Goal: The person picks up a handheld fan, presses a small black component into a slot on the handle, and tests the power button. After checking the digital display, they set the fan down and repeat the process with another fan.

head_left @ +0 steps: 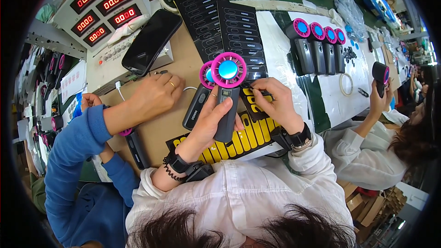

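My left hand (pixel 212 118) is wrapped round the dark grey handle of a small handheld fan (pixel 226 114). Its round head is up, with a magenta ring and a shiny blue centre, and a small display sits on the handle. Just right of it, my right hand (pixel 275 98) has its fingers bent together at a black sticker sheet (pixel 245 48); what lies between the fingertips is hidden. Under both hands is a sheet with yellow strips (pixel 248 133) where labels have been peeled off. A second fan (pixel 196 108) lies behind the held one, partly covered by it.
At left, a co-worker's hand (pixel 158 92) rests near a cable, with another fan (pixel 136 149) below. A black phone (pixel 151 41) leans on a meter box (pixel 108 11). Several fans (pixel 317 50) stand right; beyond, another co-worker holds a fan (pixel 380 75). A tape roll (pixel 346 84) lies there.
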